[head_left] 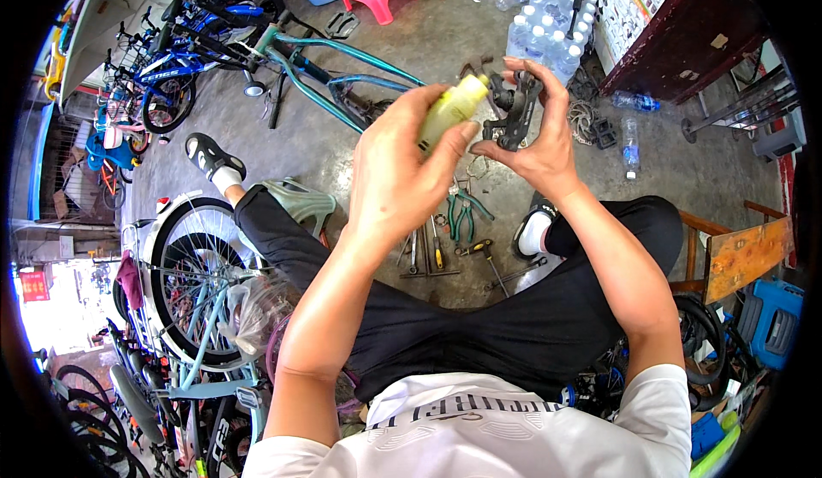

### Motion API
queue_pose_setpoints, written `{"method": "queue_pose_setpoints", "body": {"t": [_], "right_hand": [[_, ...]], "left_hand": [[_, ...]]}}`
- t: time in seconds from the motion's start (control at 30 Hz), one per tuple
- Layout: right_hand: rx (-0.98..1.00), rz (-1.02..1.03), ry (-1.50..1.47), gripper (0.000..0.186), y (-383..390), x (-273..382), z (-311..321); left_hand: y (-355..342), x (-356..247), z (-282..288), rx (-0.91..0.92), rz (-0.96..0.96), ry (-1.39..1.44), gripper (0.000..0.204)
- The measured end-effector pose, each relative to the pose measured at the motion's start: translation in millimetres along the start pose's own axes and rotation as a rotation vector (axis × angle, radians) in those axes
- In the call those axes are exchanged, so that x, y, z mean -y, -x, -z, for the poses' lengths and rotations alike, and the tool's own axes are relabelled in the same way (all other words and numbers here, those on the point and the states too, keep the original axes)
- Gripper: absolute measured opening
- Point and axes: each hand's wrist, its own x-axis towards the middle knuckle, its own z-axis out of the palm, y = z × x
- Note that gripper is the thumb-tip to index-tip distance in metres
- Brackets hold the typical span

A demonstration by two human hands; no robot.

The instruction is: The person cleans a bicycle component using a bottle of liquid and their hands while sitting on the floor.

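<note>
One shirt (pixel 514 435), two hands (pixel 394 163) (pixel 553 148) (left gripping one bottle (pixel 449 116), right one black mechanism (pixel 517 110))

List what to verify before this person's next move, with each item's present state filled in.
1. Yellow bottle secure in the left hand: ok, wrapped by fingers and thumb.
2. Black bicycle part held by the right hand: ok, between thumb and fingers.
3. Bottle's top end facing the part: ok, the two are close together.
4. Bottle's opening uncapped: cannot tell, too small to make out.
5. Floor below the hands free of loose tools: not ok, green-handled pliers and a yellow-handled screwdriver lie there.
</note>
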Motion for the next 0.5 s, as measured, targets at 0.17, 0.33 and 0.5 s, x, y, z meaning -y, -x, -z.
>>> {"method": "queue_pose_setpoints", "body": {"t": [0.17,0.33,0.5], "right_hand": [[0.142,-0.413,-0.748,0.119,-8.3,7.8,11.9],[0.262,-0.538,-1.043,0.123,-7.7,15.0,18.6],[0.213,-0.594,-1.114,0.128,-5.4,7.4,19.0]], "left_hand": [[-4.1,20.4,-10.2,-0.031,0.258,0.393,0.044],[-18.6,20.4,-27.8,0.004,0.291,0.716,0.044],[-25.9,4.1,-37.4,0.090,0.231,0.958,0.040]]}}
